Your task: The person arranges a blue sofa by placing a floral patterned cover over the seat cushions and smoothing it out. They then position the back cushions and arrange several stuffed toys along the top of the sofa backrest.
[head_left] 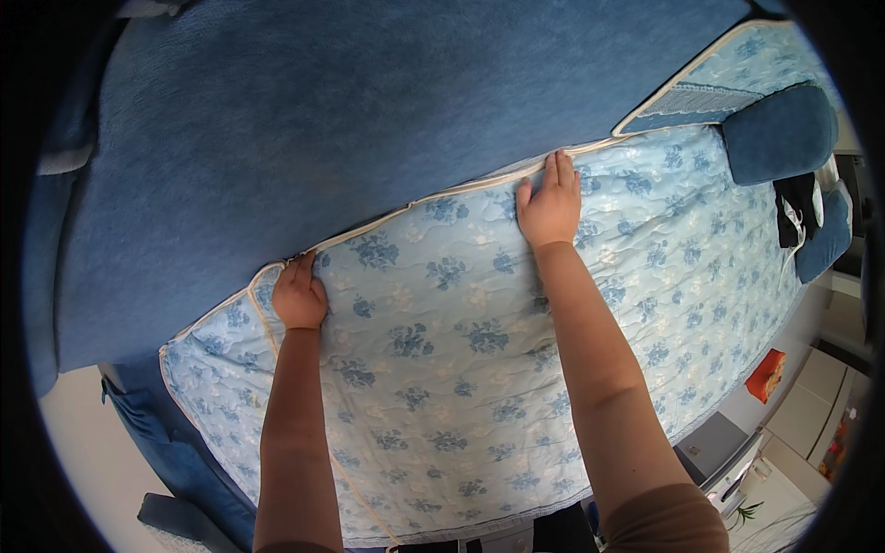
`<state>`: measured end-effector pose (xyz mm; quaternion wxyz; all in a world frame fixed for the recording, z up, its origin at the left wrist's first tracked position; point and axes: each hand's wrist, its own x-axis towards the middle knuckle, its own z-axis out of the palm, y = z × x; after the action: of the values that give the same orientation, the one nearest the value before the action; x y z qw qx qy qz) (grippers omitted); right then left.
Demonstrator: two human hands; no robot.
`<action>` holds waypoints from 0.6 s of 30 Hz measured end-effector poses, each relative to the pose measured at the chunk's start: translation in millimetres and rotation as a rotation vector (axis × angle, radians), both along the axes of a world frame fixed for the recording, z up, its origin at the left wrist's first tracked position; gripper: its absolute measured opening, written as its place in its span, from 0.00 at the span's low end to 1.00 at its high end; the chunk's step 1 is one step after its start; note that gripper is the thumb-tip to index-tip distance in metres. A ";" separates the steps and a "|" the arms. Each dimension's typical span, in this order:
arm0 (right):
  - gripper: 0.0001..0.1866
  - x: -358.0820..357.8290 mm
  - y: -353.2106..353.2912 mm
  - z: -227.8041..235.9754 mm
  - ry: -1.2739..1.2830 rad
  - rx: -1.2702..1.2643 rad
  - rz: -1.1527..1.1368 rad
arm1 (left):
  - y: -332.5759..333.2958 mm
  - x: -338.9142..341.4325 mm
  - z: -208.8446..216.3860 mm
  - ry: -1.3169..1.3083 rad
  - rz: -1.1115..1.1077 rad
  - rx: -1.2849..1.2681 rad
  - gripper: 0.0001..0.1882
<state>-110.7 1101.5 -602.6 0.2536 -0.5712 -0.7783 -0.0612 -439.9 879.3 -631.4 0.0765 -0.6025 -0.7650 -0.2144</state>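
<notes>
- The left hand (300, 297) presses its fingertips into the seam where the pale blue quilted seat cover with darker blue flower print (479, 369) meets the dark blue plush sofa back (304, 120); the fingers are bent and half hidden in the crease, so whether this grip pinches the cream piped edge (461, 189) or only pushes it cannot be told.
- The right hand (550, 205) lies flat on the same cover, farther along the seam, fingers stretched out and together, tips touching the piping; its grip is released, holding nothing, just pressing down.
- The cover lies spread over the whole seat, from the near corner at the lower left to the far end by the armrest.
- Judging by how it lies, the spreading looks largely done: the surface is mostly smooth, and the back edge follows the crease between the hands.
- What appears left is the tucking: at the left hand the corner stands a little proud, and the strip hanging over the sofa's side (212, 369) looks loose.
- The cover is thin padded cloth, stitched in wavy quilting lines, soft and slightly puckered; the sofa back is a matt, fuzzy pile.
- A rounded dark blue bolster cushion (779, 134) sits at the far end, under a second floral panel (737, 69), with a black garment (797, 207) beside it.
- A small red object (767, 374) lies on the floor beyond the front edge.
</notes>
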 end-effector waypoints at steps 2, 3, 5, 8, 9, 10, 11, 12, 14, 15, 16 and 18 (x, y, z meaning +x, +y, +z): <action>0.28 1.6 4.7 2.3 -0.114 0.000 0.004 | -0.3 -0.4 -1.0 -0.001 0.001 -0.001 0.20; 0.28 1.4 6.5 5.1 -0.146 -0.038 0.018 | -0.3 -1.3 -1.4 0.005 -0.001 0.008 0.20; 0.27 -0.1 13.7 16.7 -0.210 -0.112 0.046 | -2.4 -2.7 -2.2 0.011 -0.002 0.014 0.20; 0.23 -0.7 48.0 36.3 -0.383 -0.443 0.065 | 0.2 -3.2 -1.1 0.003 -0.005 0.010 0.20; 0.23 -0.5 54.7 36.3 -0.417 -0.557 0.074 | 1.1 -2.1 -0.6 -0.009 0.002 0.005 0.20; 0.24 0.6 57.0 32.6 -0.395 -0.501 0.037 | 2.4 -1.1 0.0 -0.016 0.005 0.002 0.20; 0.24 0.0 59.9 28.6 -0.382 -0.517 0.011 | 1.7 0.5 0.9 -0.023 0.012 -0.006 0.20; 0.24 -0.9 63.2 25.1 -0.369 -0.532 -0.016 | 3.4 1.8 3.6 -0.026 0.015 -0.012 0.20; 0.23 0.2 64.6 21.6 -0.393 -0.557 -0.006 | 4.4 1.0 4.1 -0.022 0.018 -0.032 0.20; 0.23 1.8 64.2 21.5 -0.430 -0.567 0.031 | 4.1 -1.3 2.7 -0.016 0.019 -0.044 0.20; 0.24 3.8 63.3 21.0 -0.466 -0.577 0.066 | 3.7 -2.9 1.3 -0.008 0.013 -0.042 0.20; 0.24 8.0 51.4 10.9 -0.426 -0.363 0.115 | 5.8 -5.5 -1.7 0.006 -0.004 -0.016 0.20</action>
<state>-102.7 1152.9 -591.7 -0.0189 -0.5363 -0.8435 -0.0251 -445.4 885.1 -633.1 0.0738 -0.6054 -0.7651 -0.2066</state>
